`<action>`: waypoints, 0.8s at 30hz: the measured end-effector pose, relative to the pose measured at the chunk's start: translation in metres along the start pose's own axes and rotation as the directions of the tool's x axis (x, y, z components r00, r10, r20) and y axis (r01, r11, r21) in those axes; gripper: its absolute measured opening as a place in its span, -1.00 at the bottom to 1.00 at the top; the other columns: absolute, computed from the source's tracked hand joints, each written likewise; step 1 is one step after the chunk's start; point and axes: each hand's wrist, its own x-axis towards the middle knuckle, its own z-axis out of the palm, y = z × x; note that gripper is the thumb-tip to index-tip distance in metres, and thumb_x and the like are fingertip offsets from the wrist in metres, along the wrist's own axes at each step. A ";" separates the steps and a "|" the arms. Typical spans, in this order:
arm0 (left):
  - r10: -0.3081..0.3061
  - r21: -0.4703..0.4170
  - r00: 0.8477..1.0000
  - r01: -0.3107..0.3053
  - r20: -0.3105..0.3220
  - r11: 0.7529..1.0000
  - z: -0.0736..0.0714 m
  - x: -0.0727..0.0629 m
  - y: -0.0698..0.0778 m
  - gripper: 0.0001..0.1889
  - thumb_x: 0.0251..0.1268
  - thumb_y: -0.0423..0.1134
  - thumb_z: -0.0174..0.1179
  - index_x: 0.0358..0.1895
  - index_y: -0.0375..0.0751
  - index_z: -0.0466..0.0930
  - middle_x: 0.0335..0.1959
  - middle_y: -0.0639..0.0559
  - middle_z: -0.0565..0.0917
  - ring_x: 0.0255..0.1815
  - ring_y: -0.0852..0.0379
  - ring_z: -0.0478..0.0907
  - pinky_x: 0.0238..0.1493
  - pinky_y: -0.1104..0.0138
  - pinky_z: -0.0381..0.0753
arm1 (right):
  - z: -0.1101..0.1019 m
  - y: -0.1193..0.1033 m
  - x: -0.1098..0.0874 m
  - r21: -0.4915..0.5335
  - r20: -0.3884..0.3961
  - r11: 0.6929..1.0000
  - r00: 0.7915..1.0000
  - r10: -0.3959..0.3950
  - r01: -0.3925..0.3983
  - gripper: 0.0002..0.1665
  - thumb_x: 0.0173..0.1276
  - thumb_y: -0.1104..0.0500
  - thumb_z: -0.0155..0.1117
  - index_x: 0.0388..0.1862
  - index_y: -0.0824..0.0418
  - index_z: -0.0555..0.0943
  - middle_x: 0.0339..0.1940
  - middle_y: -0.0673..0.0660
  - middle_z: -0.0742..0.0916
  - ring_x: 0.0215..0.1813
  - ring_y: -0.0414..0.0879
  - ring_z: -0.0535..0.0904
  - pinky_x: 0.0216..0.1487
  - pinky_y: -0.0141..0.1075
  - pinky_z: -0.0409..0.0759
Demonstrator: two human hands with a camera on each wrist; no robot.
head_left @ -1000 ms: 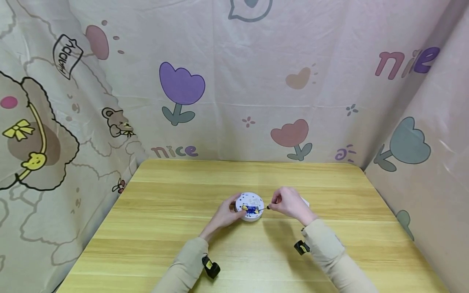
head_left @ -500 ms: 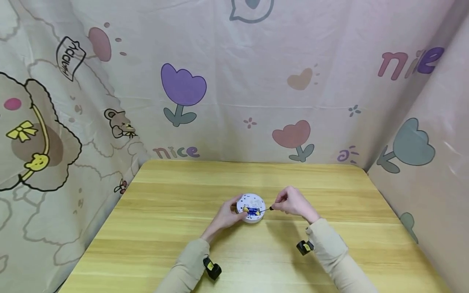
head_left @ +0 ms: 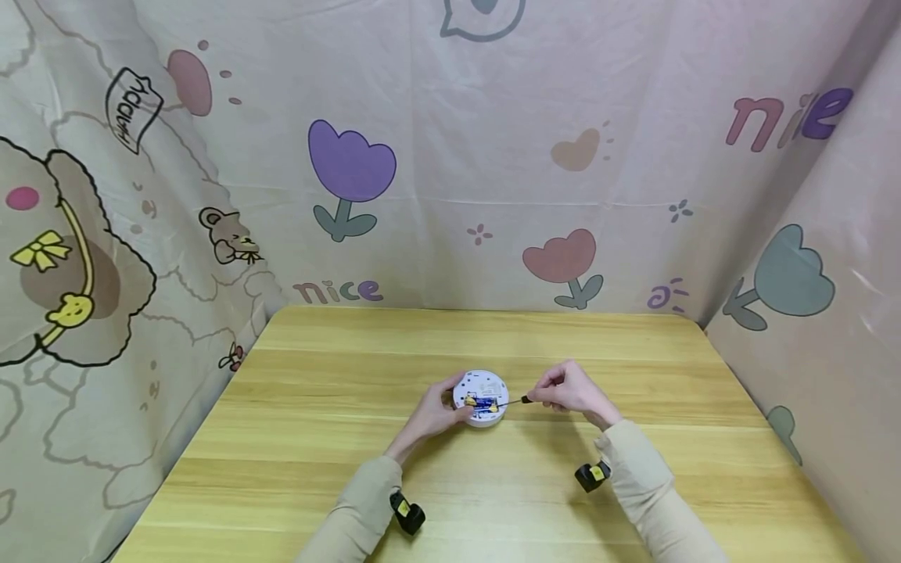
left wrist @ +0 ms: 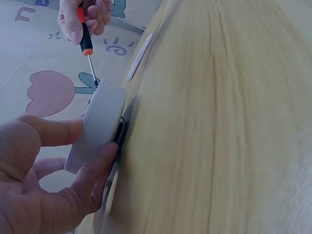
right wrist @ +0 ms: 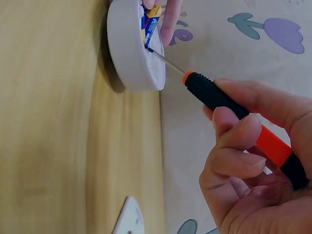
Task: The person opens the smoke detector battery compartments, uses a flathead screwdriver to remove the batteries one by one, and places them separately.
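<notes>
A white round battery-powered device point(head_left: 486, 381) has its back face up, with blue-and-yellow batteries point(right wrist: 152, 27) in a recess. My left hand point(head_left: 432, 410) grips its left side, thumb over the face near the batteries and fingers round the wall; in the left wrist view the device point(left wrist: 100, 122) is tilted. From the right, my right hand point(head_left: 573, 389) holds a black-and-orange screwdriver point(right wrist: 214, 93) between thumb and fingers. The thin metal shaft points at the recess, its dark tip right at the end of a battery.
A flat white piece point(left wrist: 140, 56) lies on the wooden table point(head_left: 338, 438) to the right of the device; my right hand hides it in the head view. Patterned cloth point(head_left: 436, 156) hangs behind and at both sides. Black cameras point(head_left: 408, 514) are worn on both wrists.
My right hand has drawn back slightly to the right with the screwdriver, so more of the shaft shows. My left hand keeps its grip on the device, which stays in about the same place.
</notes>
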 end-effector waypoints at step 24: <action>-0.025 -0.003 0.999 0.025 -0.025 1.000 0.004 0.001 0.002 -0.19 0.15 -0.43 0.38 0.48 -0.49 0.21 0.49 -0.44 0.30 0.47 -0.37 0.32 0.53 -0.09 0.33 | 0.028 -0.051 -0.002 -0.553 -0.110 0.830 0.982 -0.152 0.067 -0.84 0.07 0.25 0.53 -0.61 0.16 0.69 -0.63 -0.03 0.70 -0.55 -0.20 0.48 -0.46 -0.38 0.45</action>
